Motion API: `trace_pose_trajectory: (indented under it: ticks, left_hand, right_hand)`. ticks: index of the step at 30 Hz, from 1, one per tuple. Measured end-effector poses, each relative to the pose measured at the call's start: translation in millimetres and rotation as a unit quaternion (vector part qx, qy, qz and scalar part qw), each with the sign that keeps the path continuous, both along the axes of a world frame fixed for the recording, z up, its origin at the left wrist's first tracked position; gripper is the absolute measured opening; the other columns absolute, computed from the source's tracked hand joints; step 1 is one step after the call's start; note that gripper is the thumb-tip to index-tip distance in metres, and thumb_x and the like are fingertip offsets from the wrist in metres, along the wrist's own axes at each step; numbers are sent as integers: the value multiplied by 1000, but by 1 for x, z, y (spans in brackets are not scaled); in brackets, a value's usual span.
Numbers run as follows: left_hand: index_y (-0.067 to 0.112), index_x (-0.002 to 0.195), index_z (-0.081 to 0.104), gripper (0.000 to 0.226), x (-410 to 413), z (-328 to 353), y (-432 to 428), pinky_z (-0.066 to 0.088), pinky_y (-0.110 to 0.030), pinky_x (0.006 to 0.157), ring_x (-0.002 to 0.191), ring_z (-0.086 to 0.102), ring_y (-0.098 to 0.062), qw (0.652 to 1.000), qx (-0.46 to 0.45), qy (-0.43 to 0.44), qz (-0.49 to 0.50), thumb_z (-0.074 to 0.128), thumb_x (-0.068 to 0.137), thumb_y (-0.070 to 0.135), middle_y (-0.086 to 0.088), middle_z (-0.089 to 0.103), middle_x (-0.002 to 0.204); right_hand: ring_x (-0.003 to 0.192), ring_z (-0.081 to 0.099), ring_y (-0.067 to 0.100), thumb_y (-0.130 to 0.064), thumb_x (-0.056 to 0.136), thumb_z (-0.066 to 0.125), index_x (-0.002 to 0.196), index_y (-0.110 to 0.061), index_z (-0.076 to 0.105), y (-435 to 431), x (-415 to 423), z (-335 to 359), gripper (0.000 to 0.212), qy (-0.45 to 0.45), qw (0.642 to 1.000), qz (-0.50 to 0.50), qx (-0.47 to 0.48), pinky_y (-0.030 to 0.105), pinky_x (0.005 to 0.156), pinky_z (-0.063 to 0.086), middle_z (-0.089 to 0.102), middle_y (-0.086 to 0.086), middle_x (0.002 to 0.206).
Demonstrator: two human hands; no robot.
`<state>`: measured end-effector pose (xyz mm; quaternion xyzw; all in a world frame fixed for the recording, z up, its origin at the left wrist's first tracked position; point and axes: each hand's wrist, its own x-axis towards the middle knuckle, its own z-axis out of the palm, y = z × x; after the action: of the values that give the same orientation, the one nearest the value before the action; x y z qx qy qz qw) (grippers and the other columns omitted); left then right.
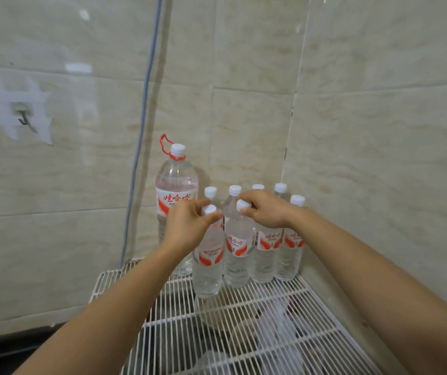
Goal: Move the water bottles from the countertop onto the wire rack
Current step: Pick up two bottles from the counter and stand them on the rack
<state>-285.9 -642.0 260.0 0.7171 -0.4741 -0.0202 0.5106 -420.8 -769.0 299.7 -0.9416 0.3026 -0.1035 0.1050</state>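
Several small clear water bottles with white caps and red-and-white labels stand clustered on the white wire rack (pixel 292 301) in the tiled corner. My left hand (pixel 187 226) grips the neck of the front left bottle (pixel 207 269), fingers curled just under its cap. My right hand (pixel 267 209) pinches the cap of the bottle beside it (pixel 238 255). Both bottles stand upright with their bases on the rack wires. A large bottle with a red carry handle (pixel 175 185) stands behind them to the left. The countertop is not in view.
Tiled walls close in behind and to the right of the rack. A grey cable (pixel 146 104) runs down the wall left of the large bottle. A wall hook (pixel 24 120) sits far left. Plastic bags and dark items lie under the rack wires.
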Motion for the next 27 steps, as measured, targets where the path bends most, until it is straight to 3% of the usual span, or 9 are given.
trace_pose_trajectory:
  ticks: [4, 8, 11, 16, 23, 27]
  left_hand:
    - [11, 124, 61, 50, 10, 4, -6, 39, -15, 64, 92, 57, -4, 998, 45, -24, -31, 72, 80, 31, -2, 64, 99]
    - [18, 120, 66, 50, 18, 7, -11, 43, -17, 63, 80, 64, -7, 996, 77, -42, -25, 74, 76, 41, -3, 73, 101]
    - [18, 122, 63, 60, 13, 13, -14, 44, -21, 66, 83, 61, -9, 989, 115, -95, -4, 75, 71, 49, -5, 71, 106]
    - [10, 111, 69, 36, 6, 18, -19, 50, -30, 77, 89, 64, -21, 983, 124, -139, -2, 72, 80, 28, -10, 72, 96]
    - [22, 127, 59, 43, 29, 27, -10, 39, -20, 82, 99, 57, -13, 970, 178, -118, -114, 53, 89, 1, -9, 62, 126]
    - [22, 122, 64, 36, 22, 19, -10, 41, -18, 70, 79, 55, -7, 982, 132, -95, -100, 66, 86, 23, -9, 68, 114]
  right_hand:
    - [68, 43, 15, -16, 95, 44, 64, -27, 38, 3, 7, 6, 33, 22, 1000, 4, -14, 31, 62, 34, 42, -5, 70]
    - [76, 49, 22, -27, 91, 53, 71, -20, 47, 8, 13, 4, 22, 29, 998, -13, -62, 37, 67, 45, 43, -4, 71]
    - [77, 48, 23, -28, 92, 57, 68, -20, 44, 6, 16, 0, 29, 14, 996, -31, -80, 33, 61, 40, 40, -4, 70]
    - [70, 45, 18, -24, 93, 59, 77, -14, 50, 4, 19, -3, 21, -20, 997, -31, -73, 22, 50, 27, 40, -4, 68]
    - [72, 47, 20, -22, 92, 61, 81, -10, 57, 1, 19, -6, 16, -35, 998, -27, -52, 24, 51, 28, 44, -3, 68]
    - [80, 51, 23, -22, 92, 61, 97, -6, 64, 1, 21, -6, 17, -37, 998, -29, -47, 27, 59, 34, 49, 0, 75]
